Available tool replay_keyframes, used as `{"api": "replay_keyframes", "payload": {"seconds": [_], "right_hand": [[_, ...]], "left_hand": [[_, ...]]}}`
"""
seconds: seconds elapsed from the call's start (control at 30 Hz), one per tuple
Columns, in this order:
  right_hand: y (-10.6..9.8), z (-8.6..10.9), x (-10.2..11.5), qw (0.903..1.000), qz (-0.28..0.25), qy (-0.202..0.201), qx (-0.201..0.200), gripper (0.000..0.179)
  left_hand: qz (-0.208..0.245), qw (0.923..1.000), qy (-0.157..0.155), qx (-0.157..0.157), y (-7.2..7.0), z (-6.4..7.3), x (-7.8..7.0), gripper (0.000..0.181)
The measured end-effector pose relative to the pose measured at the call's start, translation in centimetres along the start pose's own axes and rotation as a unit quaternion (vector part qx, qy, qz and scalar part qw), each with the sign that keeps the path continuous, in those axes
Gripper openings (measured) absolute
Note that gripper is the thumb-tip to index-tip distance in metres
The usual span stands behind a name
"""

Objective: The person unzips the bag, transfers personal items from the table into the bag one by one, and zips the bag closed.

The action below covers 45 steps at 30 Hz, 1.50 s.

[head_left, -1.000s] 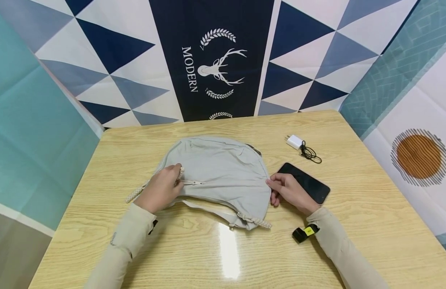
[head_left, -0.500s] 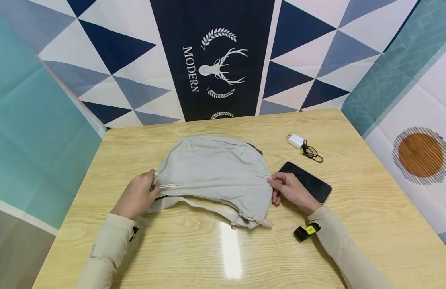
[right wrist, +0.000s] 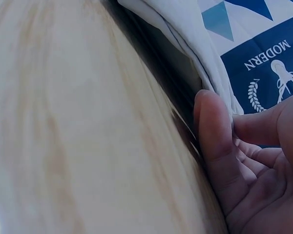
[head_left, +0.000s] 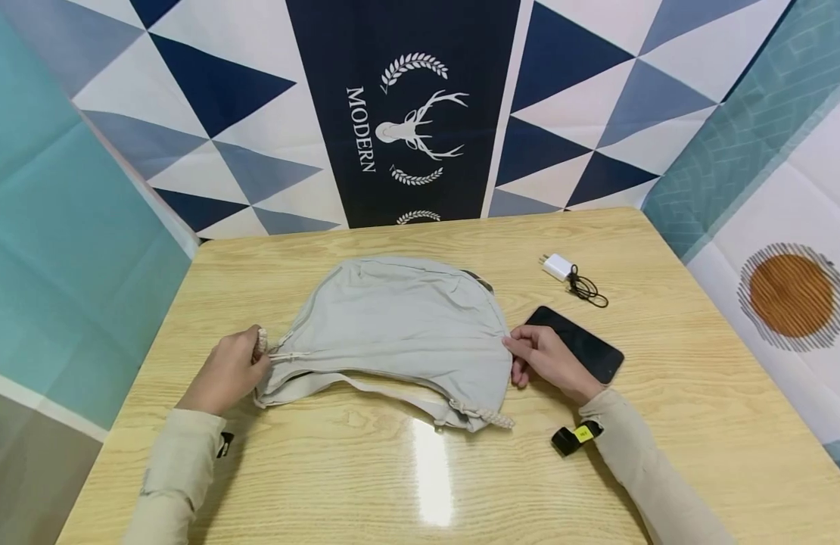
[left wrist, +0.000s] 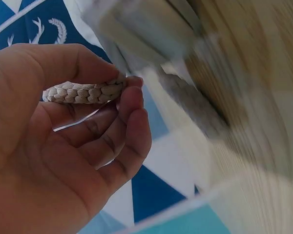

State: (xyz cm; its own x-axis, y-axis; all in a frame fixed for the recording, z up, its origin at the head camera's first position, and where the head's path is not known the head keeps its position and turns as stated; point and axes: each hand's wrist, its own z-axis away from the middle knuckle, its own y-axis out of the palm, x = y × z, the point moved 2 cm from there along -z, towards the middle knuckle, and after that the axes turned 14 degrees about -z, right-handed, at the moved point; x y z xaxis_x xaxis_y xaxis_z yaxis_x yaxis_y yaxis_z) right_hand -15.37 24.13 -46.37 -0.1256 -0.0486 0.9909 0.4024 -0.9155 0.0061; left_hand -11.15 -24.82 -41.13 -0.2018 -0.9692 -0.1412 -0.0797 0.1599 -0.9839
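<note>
A pale grey fabric bag [head_left: 399,303] lies flat on the wooden table, its strap [head_left: 379,387] curving along the near side. At the bag's left end my left hand [head_left: 225,371] pinches a braided zipper pull [left wrist: 83,92] between thumb and fingertips. The slider [head_left: 290,355] sits just right of that hand. A second braided cord [left wrist: 193,102] hangs blurred beside it in the left wrist view. My right hand [head_left: 546,359] pinches the bag's right edge between thumb and index finger, its other fingers curled below. Another braided cord [head_left: 488,417] lies at the bag's near right corner.
A black phone [head_left: 586,348] lies right beside and partly behind the right hand. Farther back are a white charger plug [head_left: 556,266] and a coiled black cable [head_left: 586,290]. Patterned cloth [head_left: 420,113] rises behind the table's far edge.
My left hand has moved left along the bag, carrying the zipper pull and slider to the bag's left end. The right hand has stayed on the right edge.
</note>
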Motion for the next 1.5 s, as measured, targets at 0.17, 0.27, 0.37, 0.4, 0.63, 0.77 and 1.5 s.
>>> {"api": "replay_keyframes", "payload": {"seconds": [0.17,0.27,0.37,0.4,0.63,0.77,1.5], "right_hand": [[0.1,-0.2,0.1,1.0000,0.004,0.002,-0.006,0.031],[0.1,-0.2,0.0,0.9999,0.008,0.002,-0.010,0.031],[0.1,-0.2,0.0,0.9999,0.010,0.002,-0.013,0.031],[0.1,-0.2,-0.1,0.9999,0.011,0.001,-0.013,0.031],[0.0,0.1,0.1,0.9996,0.013,-0.003,-0.026,0.030],[-0.1,0.2,0.1,0.9995,0.013,-0.009,-0.027,0.029],[-0.1,0.2,-0.1,0.9996,0.012,-0.019,-0.016,0.028]], "left_hand": [[0.006,0.9999,-0.007,0.008,0.2,0.5,1.2,0.016],[0.015,0.9996,0.006,0.025,0.5,0.6,1.3,0.018],[0.034,0.9982,0.019,0.045,0.7,0.8,1.4,0.020],[0.040,0.9978,0.020,0.049,0.7,0.9,1.5,0.020],[0.067,0.9942,-0.027,0.080,0.0,1.4,2.6,0.031],[0.048,0.9969,-0.039,0.049,-0.9,1.4,2.7,0.037],[-0.036,0.9749,0.210,-0.065,-0.3,-4.9,-12.5,0.016]]}}
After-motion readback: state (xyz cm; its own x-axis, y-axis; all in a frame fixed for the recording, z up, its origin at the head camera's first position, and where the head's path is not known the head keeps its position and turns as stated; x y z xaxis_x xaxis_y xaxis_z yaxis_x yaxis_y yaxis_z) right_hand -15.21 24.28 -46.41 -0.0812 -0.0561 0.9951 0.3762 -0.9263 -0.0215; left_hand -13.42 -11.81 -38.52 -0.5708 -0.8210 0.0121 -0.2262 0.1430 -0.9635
